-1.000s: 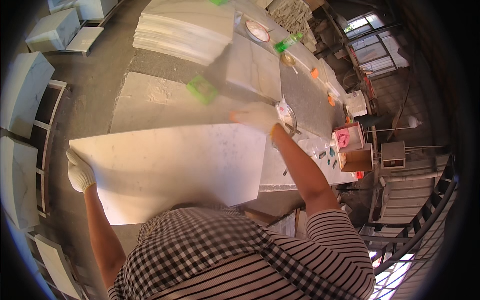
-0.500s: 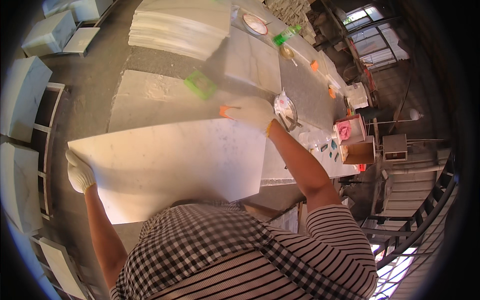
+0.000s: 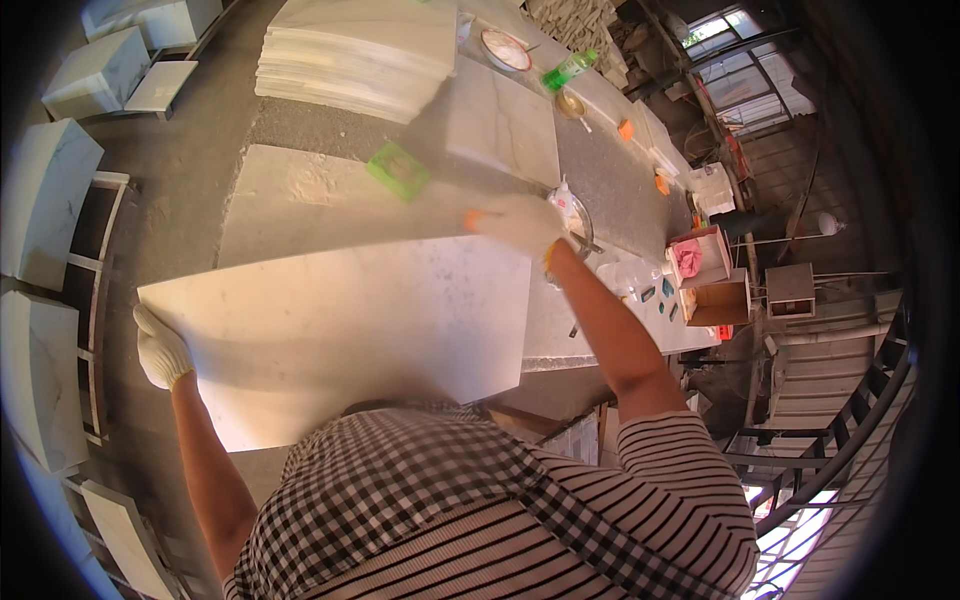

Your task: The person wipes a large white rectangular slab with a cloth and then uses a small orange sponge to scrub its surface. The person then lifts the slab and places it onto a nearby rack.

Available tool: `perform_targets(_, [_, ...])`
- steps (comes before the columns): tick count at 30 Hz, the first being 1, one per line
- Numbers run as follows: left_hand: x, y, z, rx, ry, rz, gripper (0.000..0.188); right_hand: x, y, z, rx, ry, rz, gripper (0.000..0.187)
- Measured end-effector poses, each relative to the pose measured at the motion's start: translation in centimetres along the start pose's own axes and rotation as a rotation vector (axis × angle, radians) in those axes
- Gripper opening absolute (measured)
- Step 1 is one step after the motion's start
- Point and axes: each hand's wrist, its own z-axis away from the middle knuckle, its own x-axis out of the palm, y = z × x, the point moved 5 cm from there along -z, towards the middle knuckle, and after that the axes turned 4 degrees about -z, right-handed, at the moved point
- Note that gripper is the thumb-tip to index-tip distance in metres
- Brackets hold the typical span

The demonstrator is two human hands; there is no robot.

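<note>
A large white marble slab (image 3: pixel 350 330) with faint grey veins lies before me, its near edge against my checked apron. My left hand (image 3: pixel 160 350), in a white knit glove, is closed around its left edge; the fingertips are hidden beneath it. Just beyond the far edge, toward its right end, is my right hand (image 3: pixel 520 222), also gloved and smeared by motion. Its fingers are closed on a small orange piece (image 3: pixel 473 218), mostly covered by the glove. Beside that hand a metal bowl (image 3: pixel 584 232) contains white paste and a tool.
A green pad (image 3: pixel 398 172) lies on another slab (image 3: pixel 285 215). Stacked slabs (image 3: pixel 355 60) stand at the far left of the table. A green bottle (image 3: pixel 570 70), a bowl of white powder (image 3: pixel 506 50) and open boxes (image 3: pixel 715 300) are to the right. Marble blocks (image 3: pixel 50 200) line the left.
My right hand has moved a little to the right with the orange piece, toward the metal bowl. My left hand and the marble slab have hardly shifted.
</note>
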Motion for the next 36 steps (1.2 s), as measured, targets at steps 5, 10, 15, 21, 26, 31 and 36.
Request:
perform_targets(5, [0.2,-0.5,-0.1,-0.007,0.01,-0.008,0.083,-1.7,0.9,0.6,0.138,0.01,0.095,0.046])
perform_targets(10, [0.2,-0.2,-0.2,0.028,0.031,0.01,0.083,2.0,-2.5,0.3,-0.119,-0.035,-0.141,0.05])
perform_targets(15, [0.1,-0.1,-0.1,-0.004,0.002,0.011,0.086,-2.4,1.3,0.3,0.074,-0.061,0.049,0.049])
perform_targets(21, [0.0,-0.1,0.0,0.015,0.032,-0.041,0.086,2.8,-4.8,-0.8,-0.279,0.014,-0.267,0.047])
perform_targets(26, [-0.1,0.1,0.1,0.014,0.017,-0.004,0.086,0.4,-0.3,-0.3,0.016,0.004,-0.035,0.045])
perform_targets(31, [-0.2,0.3,0.2,-0.021,-0.02,-0.028,0.085,-5.4,6.7,0.6,0.255,0.14,0.23,0.046])
perform_targets(36, [-0.3,0.4,0.2,-0.009,-0.007,-0.046,0.087,-2.8,10.8,2.1,0.179,0.259,-0.363,0.045])
